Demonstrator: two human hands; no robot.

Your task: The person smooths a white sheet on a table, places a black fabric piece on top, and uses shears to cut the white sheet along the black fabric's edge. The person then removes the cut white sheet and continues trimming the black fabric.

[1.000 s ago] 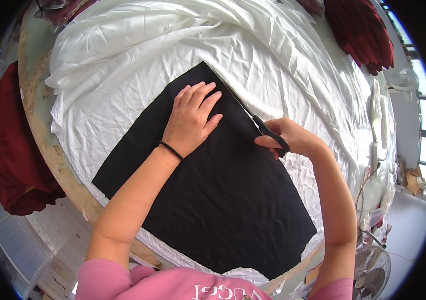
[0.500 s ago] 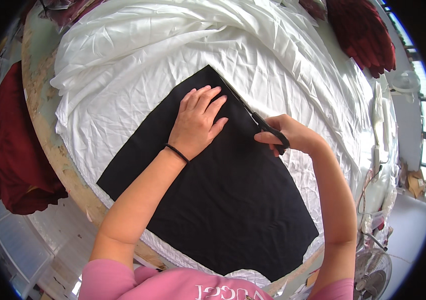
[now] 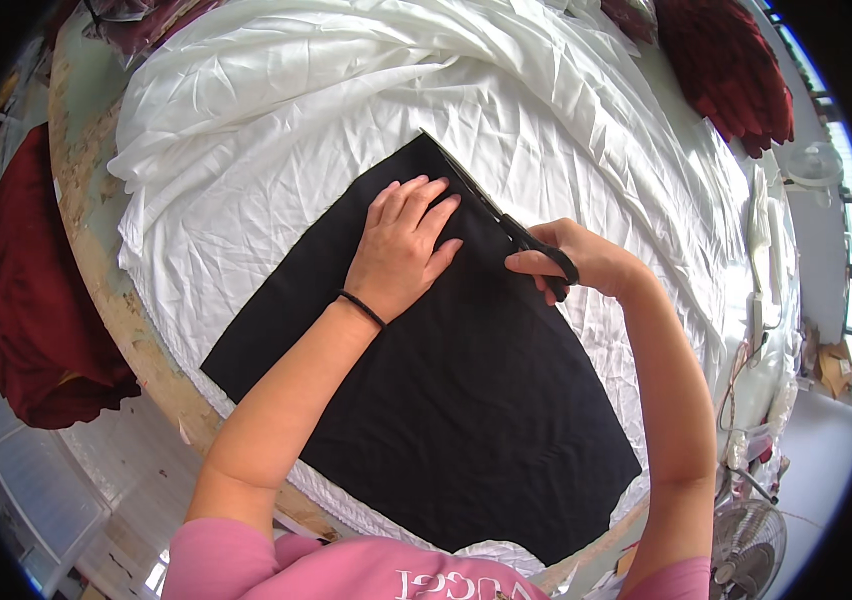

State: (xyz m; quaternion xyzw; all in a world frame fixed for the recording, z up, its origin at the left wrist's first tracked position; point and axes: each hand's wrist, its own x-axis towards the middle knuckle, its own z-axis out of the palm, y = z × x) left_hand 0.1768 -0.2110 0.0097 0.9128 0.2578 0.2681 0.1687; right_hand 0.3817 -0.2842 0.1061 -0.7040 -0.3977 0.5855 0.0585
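A large piece of black fabric [image 3: 446, 400] lies flat on crumpled white cloth [image 3: 276, 190]. Pressed on its upper part is my left hand [image 3: 404, 245], palm down, fingers stretched out and a little apart. My right hand [image 3: 576, 262] grips the black handles of the scissors [image 3: 518, 232] at the fabric's upper right edge. The blades run along that edge toward the far corner; a thin strip shows beside them. Whether the blades are fully closed is hard to make out.
Dark red fabric bundles hang at the left [image 3: 41, 300] and lie at the far right [image 3: 726, 70]. The table's worn wooden edge [image 3: 111, 270] curves along the left. A fan [image 3: 746, 550] stands at the lower right, near cables. White cloth is heaped in folds at the back.
The scissors and my right hand have moved slightly up along the fabric's edge toward the far corner. My left hand stays on the same part of the fabric; the whole view shifted a little.
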